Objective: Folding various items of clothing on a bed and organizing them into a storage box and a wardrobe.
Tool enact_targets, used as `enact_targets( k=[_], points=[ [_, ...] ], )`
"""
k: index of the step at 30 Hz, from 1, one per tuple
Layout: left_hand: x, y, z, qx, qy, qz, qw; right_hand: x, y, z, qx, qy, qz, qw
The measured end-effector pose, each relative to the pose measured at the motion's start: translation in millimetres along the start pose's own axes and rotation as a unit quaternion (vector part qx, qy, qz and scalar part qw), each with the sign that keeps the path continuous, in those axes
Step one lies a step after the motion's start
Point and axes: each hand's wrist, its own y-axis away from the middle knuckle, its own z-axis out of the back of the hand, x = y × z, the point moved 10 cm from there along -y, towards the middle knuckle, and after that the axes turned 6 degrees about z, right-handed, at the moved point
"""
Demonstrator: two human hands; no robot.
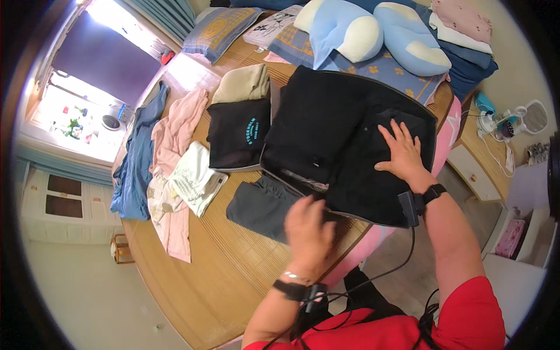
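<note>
An open dark case point(284, 181) with a zipped-looking rim lies on the bed, filled with folded black clothing point(315, 118). My right hand point(400, 151) presses flat on a black garment point(367, 188) at the case's right side, fingers spread. Over the near edge of the case hovers my left hand point(308, 236), blurred, with thumb and fingers apart and nothing visible in it. Just left of it lies a folded dark grey garment point(260, 210), partly hidden by that hand. A patterned cloth point(308, 180) shows in a gap inside the case.
Left of the case, a black printed garment point(238, 131) and a beige folded one point(240, 83) sit together. Beyond lie a white top point(199, 179), pink clothing point(177, 127) and blue clothing point(140, 162). Pillows point(223, 30) line the bed's far side. A cable point(389, 273) links my wrists.
</note>
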Motion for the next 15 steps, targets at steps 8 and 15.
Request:
enact_targets(
  k=[8, 15],
  points=[
    [246.8, 144.5, -117.6, 0.05, 0.616, 0.603, 0.504, 72.9, 52.8, 40.1, -0.207, -0.16, 0.133, 0.956],
    [236.9, 139.9, -114.6, 0.024, 0.616, 0.649, 0.447, 214.1, 117.0, -43.9, 0.024, -0.392, 0.186, 0.901]
  ],
)
